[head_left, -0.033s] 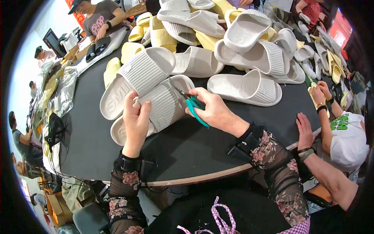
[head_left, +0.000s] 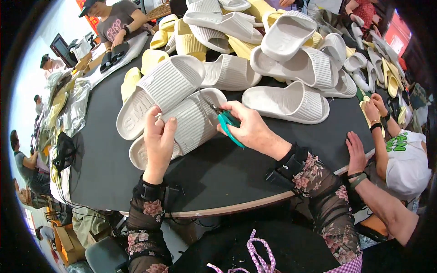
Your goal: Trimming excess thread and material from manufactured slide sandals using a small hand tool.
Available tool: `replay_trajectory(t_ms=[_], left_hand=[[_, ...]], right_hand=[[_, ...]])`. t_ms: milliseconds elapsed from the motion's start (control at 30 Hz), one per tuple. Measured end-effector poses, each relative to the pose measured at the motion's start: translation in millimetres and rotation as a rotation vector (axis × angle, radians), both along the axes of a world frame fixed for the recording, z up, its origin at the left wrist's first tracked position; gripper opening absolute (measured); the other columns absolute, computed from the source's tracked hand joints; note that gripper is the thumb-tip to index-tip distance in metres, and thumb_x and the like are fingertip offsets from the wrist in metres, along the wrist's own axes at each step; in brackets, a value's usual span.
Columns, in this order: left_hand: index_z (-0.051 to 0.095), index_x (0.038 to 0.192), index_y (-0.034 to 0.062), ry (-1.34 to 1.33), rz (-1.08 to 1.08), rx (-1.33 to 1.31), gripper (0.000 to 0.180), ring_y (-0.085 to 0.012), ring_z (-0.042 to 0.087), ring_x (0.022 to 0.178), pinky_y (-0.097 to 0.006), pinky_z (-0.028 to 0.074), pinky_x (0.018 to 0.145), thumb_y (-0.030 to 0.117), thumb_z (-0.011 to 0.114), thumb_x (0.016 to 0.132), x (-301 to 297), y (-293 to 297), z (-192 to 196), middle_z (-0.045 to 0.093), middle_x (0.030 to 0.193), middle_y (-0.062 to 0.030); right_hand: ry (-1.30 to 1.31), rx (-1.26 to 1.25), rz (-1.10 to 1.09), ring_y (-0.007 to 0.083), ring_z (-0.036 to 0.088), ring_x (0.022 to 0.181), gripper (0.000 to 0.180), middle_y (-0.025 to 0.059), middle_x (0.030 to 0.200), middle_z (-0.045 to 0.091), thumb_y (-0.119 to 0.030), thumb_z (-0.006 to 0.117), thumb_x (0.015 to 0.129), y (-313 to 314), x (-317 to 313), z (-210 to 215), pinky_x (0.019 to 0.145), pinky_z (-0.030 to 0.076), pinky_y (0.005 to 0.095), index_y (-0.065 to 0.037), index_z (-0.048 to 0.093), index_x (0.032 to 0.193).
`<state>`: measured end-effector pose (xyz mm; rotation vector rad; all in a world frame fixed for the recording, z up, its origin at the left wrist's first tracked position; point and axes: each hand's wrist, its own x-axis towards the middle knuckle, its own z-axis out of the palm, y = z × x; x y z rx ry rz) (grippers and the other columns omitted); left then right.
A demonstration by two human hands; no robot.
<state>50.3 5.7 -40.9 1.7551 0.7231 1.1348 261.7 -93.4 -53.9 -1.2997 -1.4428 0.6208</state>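
Note:
Two pale grey ridged slides lie side by side in front of me. My left hand [head_left: 160,141] rests over the nearer slide [head_left: 193,123], with its index finger against the edge of the farther slide [head_left: 166,86]. Its other fingers are curled in, and a tiny white bit shows by the fingertips, too small to name. In my right hand [head_left: 255,125] are small snips [head_left: 227,129] with teal handles. Their metal tips lie over the nearer slide's toe opening, beside its strap; whether the tips touch it I cannot tell.
Another grey slide [head_left: 287,102] lies to the right. Behind is a heap of grey and yellow slides [head_left: 223,27]. A co-worker's hand [head_left: 356,152] rests on the black table [head_left: 255,170] at the right. Clear plastic bags [head_left: 75,107] and a black pouch [head_left: 64,152] are at the left.

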Motion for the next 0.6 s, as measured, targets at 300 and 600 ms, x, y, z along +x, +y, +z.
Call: replay_trajectory(t_ms=[300, 600], left_hand=[[0.040, 0.122, -0.0026, -0.051, -0.018, 0.007, 0.034, -0.0019, 0.045, 0.067, -0.016, 0.035, 0.059, 0.001, 0.051, 0.090, 5, -8, 5, 0.059, 0.081, -0.0034], [0.041, 0.121, -0.0029, 0.004, -0.048, 0.056, 0.034, -0.0015, 0.040, 0.061, -0.017, 0.032, 0.054, 0.000, 0.052, 0.089, 3, -11, 7, 0.052, 0.070, 0.0014]], right_hand=[[-0.046, -0.047, -0.077, 0.0162, 0.060, 0.077, 0.046, 0.0132, 0.088, 0.061, -0.017, 0.071, 0.078, -3, 0, 10, 0.071, 0.049, 0.0303, 0.002, 0.048, 0.113], [-0.036, -0.048, -0.080, 0.0107, 0.056, 0.078, 0.047, 0.0080, 0.086, 0.060, -0.016, 0.072, 0.078, -7, 1, 18, 0.074, 0.047, 0.0275, 0.001, 0.048, 0.115]])
